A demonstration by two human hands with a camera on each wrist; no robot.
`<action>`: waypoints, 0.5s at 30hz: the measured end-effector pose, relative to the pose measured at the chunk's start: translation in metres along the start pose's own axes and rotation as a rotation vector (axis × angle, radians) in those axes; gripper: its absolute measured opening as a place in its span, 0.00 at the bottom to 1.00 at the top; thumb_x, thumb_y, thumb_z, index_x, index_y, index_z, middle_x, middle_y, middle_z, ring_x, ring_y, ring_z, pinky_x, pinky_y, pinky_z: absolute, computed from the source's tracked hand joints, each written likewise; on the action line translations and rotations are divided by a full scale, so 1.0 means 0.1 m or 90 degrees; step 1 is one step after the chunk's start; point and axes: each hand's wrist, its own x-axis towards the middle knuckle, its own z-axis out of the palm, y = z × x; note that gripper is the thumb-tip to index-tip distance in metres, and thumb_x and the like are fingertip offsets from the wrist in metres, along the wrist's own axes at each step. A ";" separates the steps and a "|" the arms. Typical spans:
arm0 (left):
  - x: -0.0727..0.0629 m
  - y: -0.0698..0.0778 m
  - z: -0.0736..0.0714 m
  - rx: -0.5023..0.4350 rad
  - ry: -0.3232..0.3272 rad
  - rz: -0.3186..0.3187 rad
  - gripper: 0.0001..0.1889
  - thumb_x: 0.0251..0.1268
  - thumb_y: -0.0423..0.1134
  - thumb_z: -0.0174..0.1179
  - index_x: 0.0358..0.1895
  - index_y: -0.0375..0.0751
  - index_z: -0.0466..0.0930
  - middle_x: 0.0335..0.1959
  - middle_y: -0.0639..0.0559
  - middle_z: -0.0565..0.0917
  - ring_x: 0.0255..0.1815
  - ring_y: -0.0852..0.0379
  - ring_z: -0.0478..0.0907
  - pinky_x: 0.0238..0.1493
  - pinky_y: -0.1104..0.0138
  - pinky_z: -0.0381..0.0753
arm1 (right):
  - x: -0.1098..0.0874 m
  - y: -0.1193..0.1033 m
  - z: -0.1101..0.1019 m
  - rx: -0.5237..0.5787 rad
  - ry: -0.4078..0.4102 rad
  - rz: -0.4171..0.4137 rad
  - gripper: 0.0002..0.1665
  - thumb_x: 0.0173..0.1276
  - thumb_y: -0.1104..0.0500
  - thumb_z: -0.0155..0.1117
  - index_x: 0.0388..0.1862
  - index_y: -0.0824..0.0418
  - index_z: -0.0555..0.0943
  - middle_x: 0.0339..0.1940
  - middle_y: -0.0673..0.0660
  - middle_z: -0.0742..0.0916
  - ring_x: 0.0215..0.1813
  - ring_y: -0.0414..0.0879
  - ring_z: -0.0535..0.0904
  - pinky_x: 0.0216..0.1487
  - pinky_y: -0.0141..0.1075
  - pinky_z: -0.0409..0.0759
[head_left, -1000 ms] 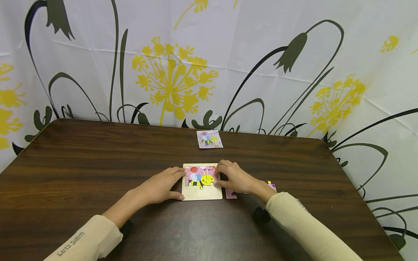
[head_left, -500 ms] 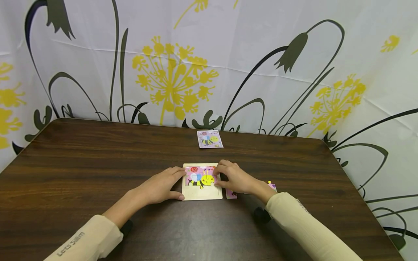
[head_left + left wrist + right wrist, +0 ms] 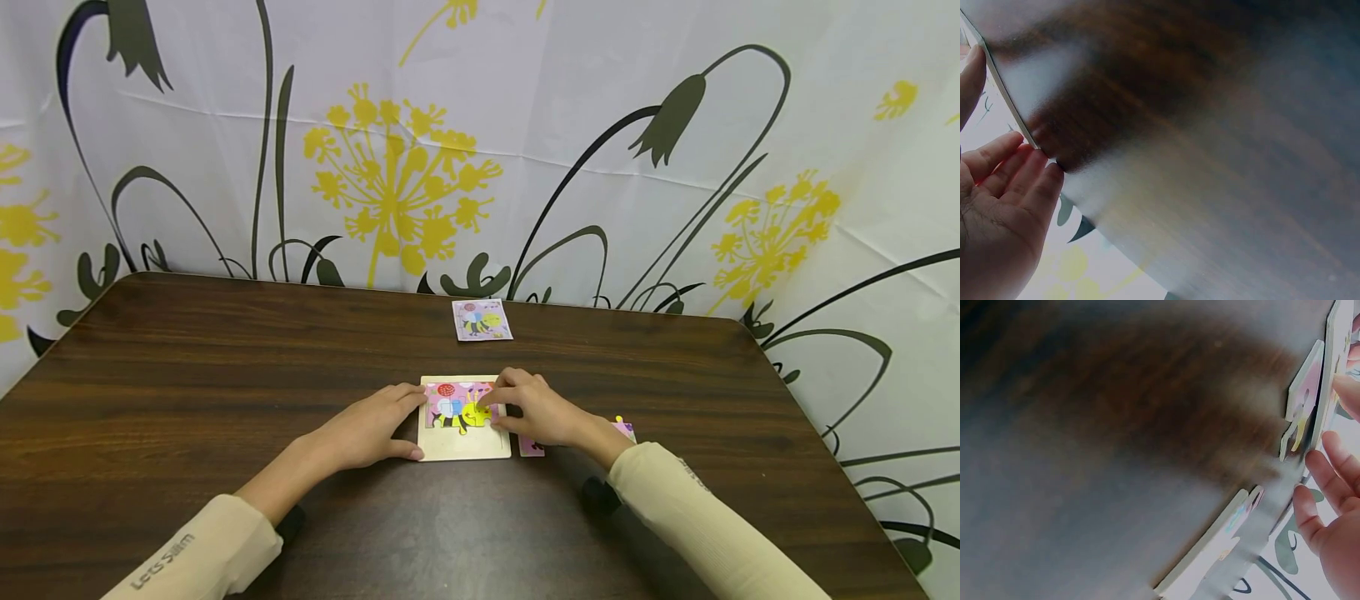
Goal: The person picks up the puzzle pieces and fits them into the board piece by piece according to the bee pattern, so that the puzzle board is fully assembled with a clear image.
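Note:
A light wooden puzzle board (image 3: 465,447) lies on the table, its upper part filled with pink pieces that show a yellow bee (image 3: 448,408). My left hand (image 3: 380,425) rests at the board's left edge, fingertips on the upper side and thumb by the lower corner. In the left wrist view those fingers are nearly straight. My right hand (image 3: 546,410) reaches over the board's right side, index fingertip on the bee's yellow head and thumb near the right edge. Its other fingers hang loosely in the right wrist view. Nothing shows pinched between thumb and finger.
Loose puzzle pieces lie right of the board: a pink one (image 3: 531,447) beside it and another (image 3: 624,428) partly hidden by the right wrist. A bee picture card (image 3: 482,320) lies near the far edge of the brown table (image 3: 225,358). Behind hangs a flowered cloth (image 3: 555,100).
My right index finger has moved left from the board's right edge onto the bee's head. The left hand, the board and the loose pieces stay where they were.

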 end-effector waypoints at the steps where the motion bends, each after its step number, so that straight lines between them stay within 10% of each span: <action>1: 0.00 0.00 0.00 0.000 0.000 0.000 0.36 0.52 0.46 0.67 0.60 0.26 0.67 0.60 0.37 0.68 0.62 0.42 0.63 0.59 0.52 0.64 | 0.00 0.00 0.00 0.000 0.001 0.000 0.16 0.57 0.59 0.68 0.46 0.56 0.82 0.40 0.54 0.77 0.44 0.45 0.70 0.39 0.37 0.61; 15: 0.00 0.01 -0.02 -0.003 -0.007 -0.001 0.36 0.52 0.47 0.66 0.60 0.26 0.67 0.60 0.36 0.68 0.62 0.42 0.63 0.59 0.52 0.64 | 0.02 0.03 0.03 0.001 -0.005 0.003 0.15 0.58 0.59 0.68 0.45 0.55 0.83 0.39 0.53 0.76 0.43 0.45 0.70 0.40 0.37 0.61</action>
